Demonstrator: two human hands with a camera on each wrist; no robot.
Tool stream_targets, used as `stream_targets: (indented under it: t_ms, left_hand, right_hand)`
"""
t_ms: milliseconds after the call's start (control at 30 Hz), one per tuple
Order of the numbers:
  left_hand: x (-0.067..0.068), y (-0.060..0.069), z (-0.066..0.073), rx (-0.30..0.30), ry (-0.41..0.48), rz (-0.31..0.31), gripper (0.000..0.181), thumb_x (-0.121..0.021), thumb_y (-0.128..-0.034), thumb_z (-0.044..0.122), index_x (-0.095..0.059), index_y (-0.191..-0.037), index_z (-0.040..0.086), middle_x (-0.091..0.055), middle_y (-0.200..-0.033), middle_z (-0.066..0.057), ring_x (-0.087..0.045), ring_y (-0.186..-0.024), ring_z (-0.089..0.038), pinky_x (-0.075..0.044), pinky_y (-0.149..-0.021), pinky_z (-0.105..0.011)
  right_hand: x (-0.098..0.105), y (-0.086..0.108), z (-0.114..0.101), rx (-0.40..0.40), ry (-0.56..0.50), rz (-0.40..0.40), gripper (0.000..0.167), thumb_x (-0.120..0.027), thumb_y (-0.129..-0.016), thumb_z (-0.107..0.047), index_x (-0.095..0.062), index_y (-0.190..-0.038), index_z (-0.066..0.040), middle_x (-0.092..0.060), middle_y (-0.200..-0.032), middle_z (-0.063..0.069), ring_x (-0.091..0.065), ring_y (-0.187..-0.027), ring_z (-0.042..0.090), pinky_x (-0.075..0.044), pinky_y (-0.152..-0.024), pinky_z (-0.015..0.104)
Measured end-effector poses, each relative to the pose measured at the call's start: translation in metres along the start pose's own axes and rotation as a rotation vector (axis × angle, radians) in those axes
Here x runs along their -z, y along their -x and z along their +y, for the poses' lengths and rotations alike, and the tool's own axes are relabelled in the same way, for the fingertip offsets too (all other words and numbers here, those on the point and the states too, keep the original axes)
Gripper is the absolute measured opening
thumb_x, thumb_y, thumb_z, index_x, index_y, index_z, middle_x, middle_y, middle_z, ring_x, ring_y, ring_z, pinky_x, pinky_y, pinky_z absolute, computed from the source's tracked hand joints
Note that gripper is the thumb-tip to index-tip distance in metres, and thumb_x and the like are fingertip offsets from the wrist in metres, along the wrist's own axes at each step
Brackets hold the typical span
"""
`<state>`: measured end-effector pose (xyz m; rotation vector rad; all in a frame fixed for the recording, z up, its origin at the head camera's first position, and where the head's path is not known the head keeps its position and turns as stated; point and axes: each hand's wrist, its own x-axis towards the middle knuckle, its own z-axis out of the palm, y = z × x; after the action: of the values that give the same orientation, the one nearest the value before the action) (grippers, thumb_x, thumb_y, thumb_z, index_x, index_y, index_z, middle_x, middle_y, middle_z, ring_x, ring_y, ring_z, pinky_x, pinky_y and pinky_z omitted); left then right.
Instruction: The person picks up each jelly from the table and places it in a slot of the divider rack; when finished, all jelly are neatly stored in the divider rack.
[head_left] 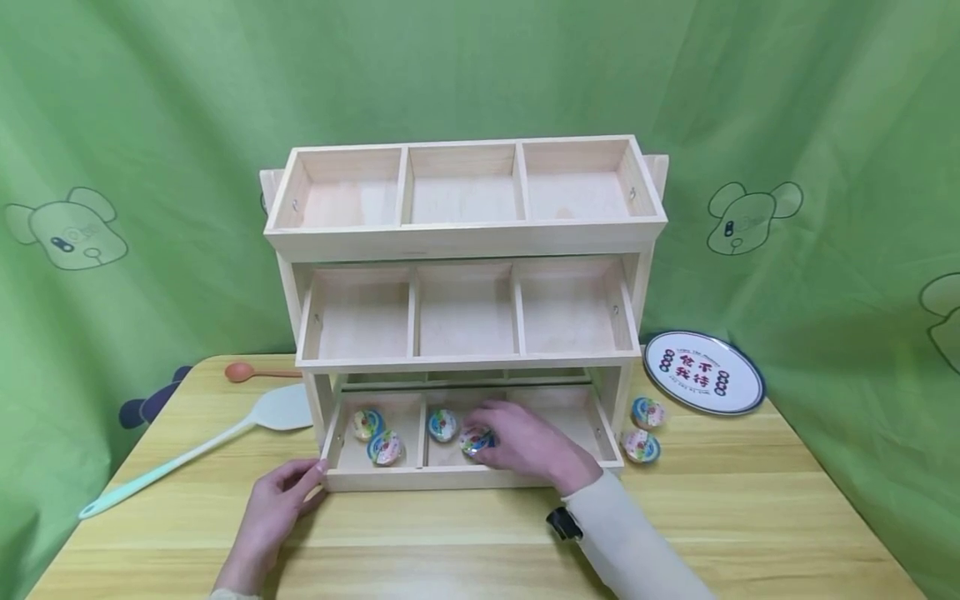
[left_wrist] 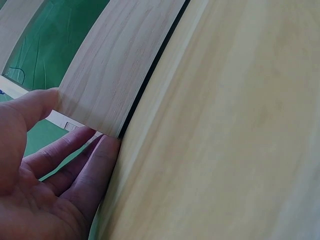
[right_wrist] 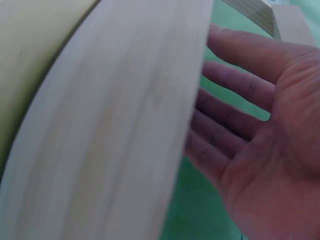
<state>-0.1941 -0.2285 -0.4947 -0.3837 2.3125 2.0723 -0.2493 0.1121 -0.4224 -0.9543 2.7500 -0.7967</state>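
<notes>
A pale wooden three-tier rack (head_left: 465, 242) stands on the table. In its bottom tray (head_left: 480, 479), my right hand (head_left: 525, 442) holds a small round cup (head_left: 476, 440) in the middle compartment, beside another cup (head_left: 443, 425). Two more cups (head_left: 367, 424) lie in the left compartment. My left hand (head_left: 273, 508) grips the tray's front left corner; in the left wrist view, its thumb and fingers (left_wrist: 102, 160) touch the end of the front board (left_wrist: 120, 65). The right wrist view shows the right hand's fingers (right_wrist: 230, 105) reaching behind the board (right_wrist: 115, 120), which hides their tips.
To the right of the rack are two cups (head_left: 641, 446) and an oval plate (head_left: 703, 372) with red lettering. On the left lie a pale turner (head_left: 281, 408) with a mint handle and an orange spoon (head_left: 240, 372). Upper trays (head_left: 468, 364) overhang the bottom one. Green curtain hangs behind.
</notes>
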Motion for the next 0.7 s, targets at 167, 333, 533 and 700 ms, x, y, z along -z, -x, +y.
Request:
stream_targets:
  t_ms: [167,333,533,700]
  left_hand:
    - [0.0,0.002,0.001,0.002,-0.006,0.001,0.047,-0.066,-0.0962,0.022,-0.055,-0.125,-0.013,-0.053,-0.126,-0.024,-0.058,-0.107,-0.02,-0.056,-0.09,-0.028]
    - [0.0,0.002,0.003,-0.001,0.002,-0.005,0.046,-0.067,-0.0957,0.02,-0.056,-0.125,-0.014,-0.054,-0.125,-0.024,-0.059,-0.105,-0.018,-0.056,-0.09,-0.028]
    - [0.002,0.002,0.005,0.005,-0.001,-0.012,0.043,-0.065,-0.0967,0.016,-0.055,-0.125,-0.015,-0.055,-0.124,-0.025,-0.059,-0.105,-0.02,-0.057,-0.09,-0.029]
    - [0.002,0.002,0.006,0.014,0.001,-0.028,0.043,-0.064,-0.0974,0.015,-0.053,-0.126,-0.016,-0.054,-0.125,-0.025,-0.059,-0.106,-0.021,-0.057,-0.091,-0.03]
  right_hand:
    - [0.007,0.01,-0.002,-0.023,-0.01,0.019,0.042,-0.077,-0.085,-0.015,-0.064,-0.123,-0.005,-0.053,-0.136,0.02,-0.043,-0.129,0.042,-0.038,-0.11,0.057]
    - [0.012,0.018,0.0,-0.034,0.018,0.031,0.045,-0.076,-0.086,-0.019,-0.062,-0.127,-0.006,-0.055,-0.134,0.015,-0.051,-0.122,0.034,-0.045,-0.106,0.049]
    - [0.017,0.027,0.002,-0.037,0.039,0.039,0.046,-0.076,-0.086,-0.019,-0.061,-0.128,-0.005,-0.056,-0.133,0.013,-0.05,-0.123,0.034,-0.044,-0.106,0.049]
    - [0.022,0.037,0.0,-0.082,0.046,0.031,0.048,-0.074,-0.088,-0.022,-0.059,-0.131,-0.006,-0.049,-0.141,0.018,-0.038,-0.134,0.04,-0.035,-0.112,0.056]
